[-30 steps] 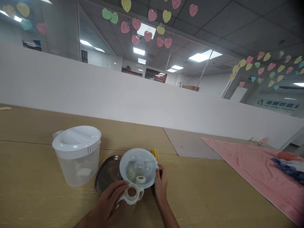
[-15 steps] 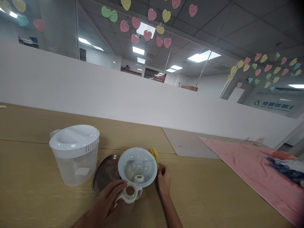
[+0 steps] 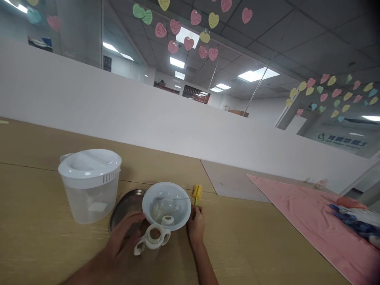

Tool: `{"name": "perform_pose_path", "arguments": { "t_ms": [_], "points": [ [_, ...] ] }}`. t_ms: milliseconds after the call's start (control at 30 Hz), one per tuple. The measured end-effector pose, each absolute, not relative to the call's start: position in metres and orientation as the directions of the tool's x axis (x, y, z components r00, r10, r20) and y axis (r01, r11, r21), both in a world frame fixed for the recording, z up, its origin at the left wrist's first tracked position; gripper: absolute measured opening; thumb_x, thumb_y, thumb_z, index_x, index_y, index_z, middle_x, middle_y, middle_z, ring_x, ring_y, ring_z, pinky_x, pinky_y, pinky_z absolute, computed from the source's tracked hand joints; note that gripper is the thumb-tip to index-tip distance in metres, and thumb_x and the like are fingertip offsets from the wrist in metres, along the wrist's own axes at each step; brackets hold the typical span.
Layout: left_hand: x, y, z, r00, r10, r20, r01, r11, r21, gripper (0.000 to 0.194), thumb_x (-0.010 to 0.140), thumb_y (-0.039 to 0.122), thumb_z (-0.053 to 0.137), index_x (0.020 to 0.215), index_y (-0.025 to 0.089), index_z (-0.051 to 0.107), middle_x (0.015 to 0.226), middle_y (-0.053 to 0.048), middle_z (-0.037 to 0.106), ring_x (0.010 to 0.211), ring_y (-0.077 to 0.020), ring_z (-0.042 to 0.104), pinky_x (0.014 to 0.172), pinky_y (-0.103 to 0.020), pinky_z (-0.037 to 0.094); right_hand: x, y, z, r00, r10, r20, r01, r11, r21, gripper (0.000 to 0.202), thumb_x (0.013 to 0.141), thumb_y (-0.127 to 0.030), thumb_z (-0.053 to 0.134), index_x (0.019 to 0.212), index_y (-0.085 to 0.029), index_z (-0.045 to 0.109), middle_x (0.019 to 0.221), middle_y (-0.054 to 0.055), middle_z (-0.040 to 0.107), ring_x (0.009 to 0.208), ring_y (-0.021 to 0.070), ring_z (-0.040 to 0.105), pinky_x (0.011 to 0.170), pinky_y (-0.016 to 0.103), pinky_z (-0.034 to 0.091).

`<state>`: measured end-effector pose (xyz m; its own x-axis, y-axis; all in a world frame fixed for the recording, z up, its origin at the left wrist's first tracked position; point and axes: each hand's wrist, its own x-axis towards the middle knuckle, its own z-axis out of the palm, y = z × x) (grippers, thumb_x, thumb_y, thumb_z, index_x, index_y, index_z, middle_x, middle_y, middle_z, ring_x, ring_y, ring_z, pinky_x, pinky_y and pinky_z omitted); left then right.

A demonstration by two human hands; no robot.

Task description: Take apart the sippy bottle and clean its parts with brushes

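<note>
My left hand (image 3: pixel 123 237) is beside a white two-handled ring (image 3: pixel 154 234), fingers spread and curved, somewhat blurred. A clear, bottle-like body shows faintly below the ring. My right hand (image 3: pixel 196 227) grips the green handle of a bottle brush (image 3: pixel 197 192) with a yellow sponge head, just right of the bowl. Inside the pale blue-white bowl (image 3: pixel 185 198) lie clear rounded pieces, a white ring (image 3: pixel 168 220) and a thin stick reaching toward the rim. Partly behind my left hand and the bowl is a dark metal tray (image 3: pixel 126 208).
On the left stands a lidded translucent bucket (image 3: pixel 90 186). A pink cloth (image 3: pixel 299 206) covers the table's right side, with a blue and white fabric pile (image 3: pixel 353 215) on it. A white wall (image 3: pixel 178 122) runs along the back edge.
My left hand has come away from the white two-handled ring, its fingers now apart. In my right hand the brush stands more upright, its yellow head clear of the bowl. The view has tilted slightly.
</note>
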<state>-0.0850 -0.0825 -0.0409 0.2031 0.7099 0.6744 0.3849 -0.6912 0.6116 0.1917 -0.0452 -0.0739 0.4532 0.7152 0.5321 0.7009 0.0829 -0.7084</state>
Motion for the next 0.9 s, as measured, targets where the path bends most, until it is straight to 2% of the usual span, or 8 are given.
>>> {"name": "perform_pose_path", "arguments": {
  "t_ms": [100, 233, 300, 367, 467, 600, 700, 900],
  "points": [
    [-0.076, -0.065, -0.004, 0.238, 0.705, 0.668, 0.417, -0.695, 0.585, 0.023, 0.092, 0.028, 0.038, 0.095, 0.021, 0.060, 0.094, -0.005, 0.064, 0.090, -0.0180, 0.060, 0.080, -0.027, 0.048, 0.193, -0.043, -0.075, 0.454, 0.709, 0.539, 0.704, 0.085, -0.705, 0.023, 0.070, -0.022, 0.047, 0.080, -0.017, 0.066, 0.090, 0.012, 0.058, 0.085, 0.0247, 0.056, 0.076, 0.034, 0.045],
    [-0.049, -0.037, 0.036, 0.469, 0.769, 0.434, 0.656, -0.632, 0.412, 0.027, 0.091, 0.025, 0.038, 0.095, 0.019, 0.064, 0.096, -0.007, 0.067, 0.094, -0.0206, 0.059, 0.087, -0.034, 0.043, 0.194, -0.040, -0.077, 0.462, 0.717, 0.522, 0.691, 0.079, -0.719, 0.024, 0.068, -0.022, 0.047, 0.081, -0.016, 0.066, 0.088, 0.013, 0.059, 0.082, 0.0261, 0.057, 0.073, 0.036, 0.045],
    [-0.035, -0.025, 0.038, 0.515, 0.801, 0.305, 0.748, -0.594, 0.296, 0.026, 0.087, 0.020, 0.042, 0.084, 0.015, 0.068, 0.089, -0.011, 0.069, 0.091, -0.0248, 0.061, 0.084, -0.040, 0.043, 0.195, -0.039, -0.078, 0.465, 0.721, 0.514, 0.685, 0.075, -0.725, 0.024, 0.067, -0.021, 0.046, 0.081, -0.016, 0.066, 0.087, 0.013, 0.060, 0.082, 0.0266, 0.058, 0.072, 0.036, 0.045],
    [-0.025, -0.016, 0.030, 0.516, 0.822, 0.242, 0.783, -0.567, 0.255, 0.023, 0.077, 0.014, 0.049, 0.061, 0.013, 0.065, 0.071, -0.015, 0.068, 0.082, -0.0296, 0.062, 0.079, -0.045, 0.043, 0.195, -0.040, -0.077, 0.466, 0.722, 0.512, 0.684, 0.074, -0.726, 0.025, 0.067, -0.021, 0.046, 0.082, -0.015, 0.066, 0.087, 0.013, 0.061, 0.081, 0.0266, 0.058, 0.071, 0.035, 0.045],
    [-0.019, -0.008, 0.018, 0.510, 0.835, 0.208, 0.803, -0.548, 0.235, 0.021, 0.070, 0.012, 0.054, 0.049, 0.014, 0.058, 0.062, -0.014, 0.066, 0.078, -0.0317, 0.061, 0.079, -0.049, 0.041, 0.193, -0.042, -0.076, 0.477, 0.716, 0.510, 0.678, 0.070, -0.732, 0.026, 0.068, -0.021, 0.047, 0.085, -0.016, 0.065, 0.087, 0.012, 0.063, 0.078, 0.0257, 0.060, 0.068, 0.033, 0.045],
    [-0.023, -0.007, 0.020, 0.494, 0.846, 0.202, 0.805, -0.533, 0.262, 0.016, 0.070, 0.019, 0.053, 0.056, 0.015, 0.058, 0.062, -0.011, 0.065, 0.075, -0.0295, 0.061, 0.080, -0.047, 0.040, 0.191, -0.043, -0.074, 0.539, 0.683, 0.493, 0.637, 0.054, -0.769, 0.028, 0.070, -0.025, 0.047, 0.091, -0.016, 0.064, 0.090, 0.012, 0.065, 0.080, 0.0262, 0.060, 0.068, 0.033, 0.045],
    [-0.029, -0.012, 0.032, 0.487, 0.851, 0.196, 0.788, -0.525, 0.321, 0.009, 0.070, 0.020, 0.051, 0.071, 0.016, 0.058, 0.065, -0.007, 0.064, 0.069, -0.0258, 0.061, 0.075, -0.041, 0.042, 0.192, -0.041, -0.075, 0.609, 0.642, 0.465, 0.563, 0.064, -0.824, 0.031, 0.071, -0.030, 0.049, 0.097, -0.016, 0.061, 0.092, 0.011, 0.066, 0.084, 0.0255, 0.061, 0.071, 0.033, 0.046],
    [-0.028, -0.021, 0.040, 0.449, 0.856, 0.259, 0.686, -0.515, 0.514, 0.026, 0.069, 0.013, 0.041, 0.093, 0.019, 0.049, 0.091, -0.003, 0.058, 0.075, -0.0159, 0.059, 0.068, -0.026, 0.045, 0.199, -0.040, -0.077, 0.703, 0.580, 0.412, 0.455, 0.078, -0.887, 0.031, 0.072, -0.033, 0.049, 0.097, -0.017, 0.058, 0.092, 0.009, 0.065, 0.083, 0.0231, 0.061, 0.074, 0.032, 0.046]
  ]
}}
